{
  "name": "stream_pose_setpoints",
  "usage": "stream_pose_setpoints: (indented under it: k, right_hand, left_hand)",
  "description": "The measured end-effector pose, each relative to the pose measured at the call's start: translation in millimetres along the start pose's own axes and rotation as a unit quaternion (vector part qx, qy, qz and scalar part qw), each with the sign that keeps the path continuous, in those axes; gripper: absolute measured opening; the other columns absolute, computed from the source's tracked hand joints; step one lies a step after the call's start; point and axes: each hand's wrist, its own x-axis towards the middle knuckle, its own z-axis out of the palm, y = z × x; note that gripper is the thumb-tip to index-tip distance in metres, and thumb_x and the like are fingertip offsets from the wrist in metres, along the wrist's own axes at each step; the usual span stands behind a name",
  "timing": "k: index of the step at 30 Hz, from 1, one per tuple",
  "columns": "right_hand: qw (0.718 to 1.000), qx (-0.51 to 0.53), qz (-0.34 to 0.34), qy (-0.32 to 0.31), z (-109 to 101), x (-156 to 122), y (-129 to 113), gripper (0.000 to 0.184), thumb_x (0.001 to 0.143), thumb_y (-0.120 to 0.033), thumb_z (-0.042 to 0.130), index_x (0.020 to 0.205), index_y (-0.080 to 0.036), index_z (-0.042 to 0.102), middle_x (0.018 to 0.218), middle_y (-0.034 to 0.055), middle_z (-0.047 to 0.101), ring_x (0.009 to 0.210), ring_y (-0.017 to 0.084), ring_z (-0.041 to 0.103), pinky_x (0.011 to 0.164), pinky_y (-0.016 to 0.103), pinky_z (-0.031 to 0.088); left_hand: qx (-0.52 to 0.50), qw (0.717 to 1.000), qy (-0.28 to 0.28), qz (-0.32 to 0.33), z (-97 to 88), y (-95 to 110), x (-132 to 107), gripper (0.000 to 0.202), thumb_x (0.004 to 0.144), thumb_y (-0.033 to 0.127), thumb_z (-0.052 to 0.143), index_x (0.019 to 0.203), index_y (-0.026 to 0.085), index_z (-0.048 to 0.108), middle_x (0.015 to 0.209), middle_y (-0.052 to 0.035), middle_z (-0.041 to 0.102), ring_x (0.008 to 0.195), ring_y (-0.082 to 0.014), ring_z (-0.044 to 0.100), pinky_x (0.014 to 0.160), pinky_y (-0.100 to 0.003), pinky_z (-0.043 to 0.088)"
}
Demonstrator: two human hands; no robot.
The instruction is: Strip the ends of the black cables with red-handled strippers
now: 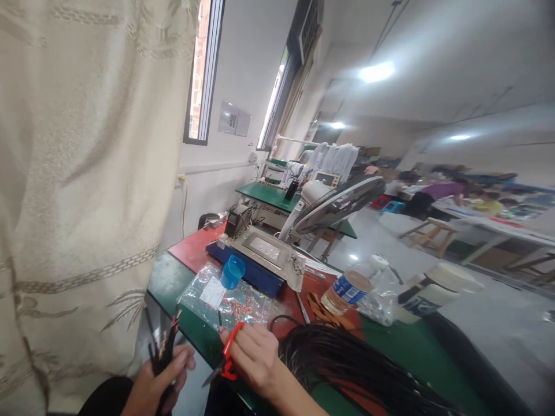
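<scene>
A bundle of black wires (163, 346) is gripped in the left hand (152, 386), fingers closed around it, low at the left edge of the desk (167, 279). The wire ends stick up above the fist, just off the desk's corner. Red-handled cutters (229, 352) are held in the right hand (254, 355) — fingers wrapped about the handles, the dark tip pointed down and left toward the wires, though not touching them. How far the cutter tips are parted cannot be told.

A large coil of black cable (347, 364) is laid on the desk just right of the right hand. Ahead of the hands, a clear bag (225, 300) of small parts is spread flat, with a blue cup (233, 271) at its far edge. Behind these a grey machine (266, 251) is set on a blue base — a bottle (347, 290) lies tipped to its right. A curtain (87, 173) hangs at the left.
</scene>
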Motion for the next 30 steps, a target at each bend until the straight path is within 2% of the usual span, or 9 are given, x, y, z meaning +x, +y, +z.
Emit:
stream_pose_setpoints:
  k: [5, 10, 15, 17, 19, 22, 24, 26, 30]
  right_hand:
    - [0.995, 0.045, -0.079, -0.035, -4.4, -4.0, -24.1, 0.01, 0.081, -0.01, 0.049, 0.083, -0.006, 0.059, 0.064, 0.003, 0.05, 0.058, 0.012, 0.042, 0.053, 0.029, 0.017]
    - [0.989, 0.101, -0.095, -0.051, 5.6, -10.2, -31.9, 0.017, 0.086, -0.011, 0.04, 0.081, -0.008, 0.057, 0.066, 0.003, 0.05, 0.06, 0.013, 0.041, 0.054, 0.029, 0.017]
    - [0.977, 0.184, 0.091, -0.053, 15.7, -10.7, -30.7, 0.017, 0.081, -0.03, 0.055, 0.084, -0.013, 0.056, 0.069, 0.0016, 0.051, 0.063, 0.012, 0.039, 0.055, 0.026, 0.02]
    - [0.929, 0.27, 0.229, -0.108, 16.0, -9.1, -28.1, 0.032, 0.074, -0.044, 0.06, 0.076, -0.013, 0.055, 0.072, 0.0031, 0.05, 0.066, 0.012, 0.04, 0.057, 0.025, 0.024]
    - [0.836, 0.387, 0.331, -0.203, 15.2, -8.6, -25.9, 0.041, 0.076, -0.051, 0.056, 0.072, -0.011, 0.057, 0.07, 0.003, 0.049, 0.065, 0.011, 0.041, 0.056, 0.022, 0.027]
    - [0.683, 0.544, 0.39, -0.293, 14.7, -10.0, -25.9, 0.053, 0.081, -0.059, 0.043, 0.075, -0.01, 0.062, 0.059, 0.0008, 0.043, 0.052, 0.007, 0.038, 0.048, 0.019, 0.026]
    - [0.612, 0.605, 0.408, -0.303, 14.5, -10.1, -28.1, 0.061, 0.079, -0.065, 0.04, 0.076, -0.007, 0.062, 0.052, 0.0, 0.039, 0.045, 0.006, 0.035, 0.042, 0.018, 0.025]
    - [0.566, 0.643, 0.423, -0.295, 13.7, -8.6, -30.6, 0.065, 0.076, -0.067, 0.042, 0.074, -0.006, 0.061, 0.05, -0.0001, 0.039, 0.041, 0.005, 0.034, 0.039, 0.018, 0.025]
    - [0.532, 0.677, 0.43, -0.272, 11.3, -5.3, -32.7, 0.063, 0.075, -0.066, 0.045, 0.071, -0.005, 0.06, 0.048, 0.0, 0.04, 0.039, 0.004, 0.034, 0.038, 0.016, 0.024]
  left_hand:
    - [0.065, 0.997, 0.023, -0.044, 31.6, 11.0, -4.8, 0.065, 0.058, 0.06, 0.062, 0.093, 0.005, 0.053, 0.05, -0.0001, 0.046, 0.037, -0.0039, 0.031, 0.037, -0.017, 0.012]
    - [-0.026, 0.996, 0.072, -0.047, 37.1, 2.2, -9.3, 0.075, 0.048, 0.056, 0.071, 0.099, 0.006, 0.049, 0.044, 0.0059, 0.037, 0.038, -0.0022, 0.027, 0.039, -0.015, 0.013]
    - [-0.035, 0.989, 0.134, -0.047, 27.8, 1.6, -5.7, 0.078, 0.047, 0.055, 0.072, 0.105, 0.009, 0.051, 0.043, 0.0078, 0.034, 0.036, -0.0015, 0.025, 0.038, -0.015, 0.014]
    - [-0.037, 0.987, 0.149, -0.044, 22.8, 2.8, -3.9, 0.084, 0.043, 0.055, 0.074, 0.109, 0.009, 0.051, 0.043, 0.0078, 0.034, 0.037, -0.0024, 0.026, 0.038, -0.016, 0.016]
    - [-0.033, 0.988, 0.149, -0.036, 19.6, 4.0, -3.0, 0.087, 0.043, 0.055, 0.074, 0.112, 0.008, 0.049, 0.043, 0.0079, 0.035, 0.037, -0.0028, 0.027, 0.038, -0.016, 0.016]
    - [-0.015, 0.988, 0.15, -0.023, 18.6, 4.4, -2.6, 0.093, 0.042, 0.056, 0.074, 0.115, 0.006, 0.046, 0.043, 0.0077, 0.036, 0.038, -0.003, 0.028, 0.039, -0.016, 0.016]
    - [-0.01, 0.989, 0.149, -0.023, 18.9, 3.1, -2.6, 0.095, 0.042, 0.056, 0.074, 0.116, 0.006, 0.045, 0.042, 0.0079, 0.035, 0.038, -0.0031, 0.027, 0.04, -0.016, 0.016]
    - [-0.011, 0.989, 0.145, -0.025, 18.8, 1.2, -2.4, 0.093, 0.044, 0.055, 0.075, 0.117, 0.006, 0.045, 0.042, 0.008, 0.033, 0.039, -0.0031, 0.027, 0.041, -0.016, 0.016]
    - [-0.023, 0.992, 0.124, -0.024, 16.5, -2.2, -2.7, 0.085, 0.05, 0.05, 0.074, 0.118, 0.007, 0.045, 0.045, 0.0082, 0.03, 0.042, -0.0026, 0.026, 0.043, -0.016, 0.016]
